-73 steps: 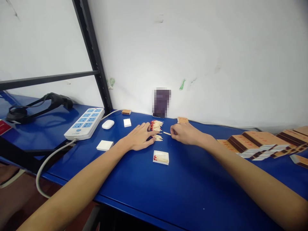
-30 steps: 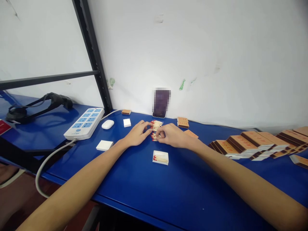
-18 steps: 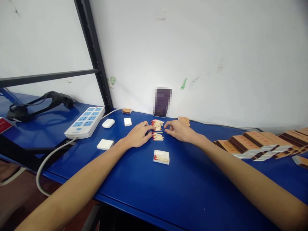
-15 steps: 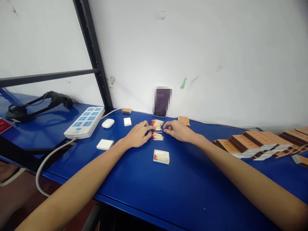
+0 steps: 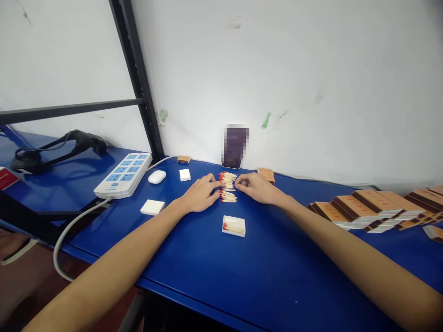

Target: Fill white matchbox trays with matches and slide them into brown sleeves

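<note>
Red-tipped matches lie side by side in a loose column on the blue table, heads toward the left. My left hand rests beside the red heads, fingers spread, with the index fingertip reaching in among the matches. At the plain ends on the other side is my right hand, its thumb and index finger drawn together. Whether a match sits between those fingertips is too small to make out. Nearer to me, an open white matchbox tray holds several matches.
Stacked matchboxes fill the right side. A phone leans on the wall, near a matchbox. To the left are a power strip, a white earbud case, two white boxes and a black headset.
My right thumb and index finger have closed toward each other at the match ends. Some matches in the middle of the column have shifted slightly. My left hand stays in place.
</note>
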`<state>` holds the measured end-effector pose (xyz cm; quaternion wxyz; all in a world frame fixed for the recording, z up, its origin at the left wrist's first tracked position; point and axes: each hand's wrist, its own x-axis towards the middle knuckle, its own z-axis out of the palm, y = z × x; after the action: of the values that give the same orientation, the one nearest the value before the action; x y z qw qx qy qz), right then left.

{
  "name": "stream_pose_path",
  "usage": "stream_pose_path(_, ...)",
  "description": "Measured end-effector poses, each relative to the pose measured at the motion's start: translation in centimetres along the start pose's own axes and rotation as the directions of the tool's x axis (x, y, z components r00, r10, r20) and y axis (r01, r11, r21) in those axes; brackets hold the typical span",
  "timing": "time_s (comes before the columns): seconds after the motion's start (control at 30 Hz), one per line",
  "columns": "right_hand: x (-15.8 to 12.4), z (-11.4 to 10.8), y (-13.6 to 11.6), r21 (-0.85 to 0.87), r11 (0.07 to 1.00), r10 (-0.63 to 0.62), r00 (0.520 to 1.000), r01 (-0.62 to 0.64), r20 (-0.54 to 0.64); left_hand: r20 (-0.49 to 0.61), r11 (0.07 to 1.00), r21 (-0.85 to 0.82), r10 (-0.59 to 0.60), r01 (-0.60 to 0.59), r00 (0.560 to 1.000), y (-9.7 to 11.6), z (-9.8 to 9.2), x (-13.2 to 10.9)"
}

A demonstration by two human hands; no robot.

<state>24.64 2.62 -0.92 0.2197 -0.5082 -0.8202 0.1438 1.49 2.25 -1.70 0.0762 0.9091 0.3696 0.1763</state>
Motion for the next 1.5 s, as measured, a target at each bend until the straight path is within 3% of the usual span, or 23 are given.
stream_pose_path(0.13,0.3,0.5,0.5,-0.008,1.0,0.016,0.998,-0.016,-0.06,0.015,1.0,0.014,0.001,-0.001,1.0,0.0,0.0,0.0)
stream_pose_path(0.43,0.5,0.8,0.6,-0.042,0.999,-0.008,1.0,0.007,-0.025,-0.008,1.0,-0.002,-0.012,0.012,1.0,-0.2,0.1,0.0)
stream_pose_path(0.67,-0.3,-1.4,-0.2,0.026,0.996,-0.082,0.99,0.08,0.112,0.005,1.0,0.011,-0.027,0.027,1.0,-0.2,0.1,0.1)
stream_pose_path(0.97,-0.8,-3.7,-1.6,-0.216,0.974,-0.063,0.997,0.072,0.046,0.003,1.0,-0.009,-0.015,0.015,1.0,-0.2,0.1,0.0)
stream_pose_path(1.2,-1.0,-1.5,-3.3,-0.368,0.916,-0.14,0.987,0.161,0.083,-0.027,0.998,0.021,-0.064,0.064,0.998,-0.2,0.3,0.0)
stream_pose_path(1.33,-0.9,-0.4,-3.8,-0.269,0.943,-0.189,0.981,0.194,0.043,-0.027,0.995,0.054,-0.083,0.085,0.996,-0.1,0.2,0.0)
stream_pose_path(1.43,-0.8,-0.9,-2.8,-0.235,0.962,-0.146,0.989,0.137,-0.02,-0.018,0.994,0.063,-0.088,0.089,0.996,0.0,0.1,0.0)
stream_pose_path(1.5,-0.8,-1.3,-1.9,-0.202,0.972,-0.115,0.993,0.117,0.019,-0.02,0.994,0.066,-0.092,0.093,0.996,0.0,0.1,0.0)
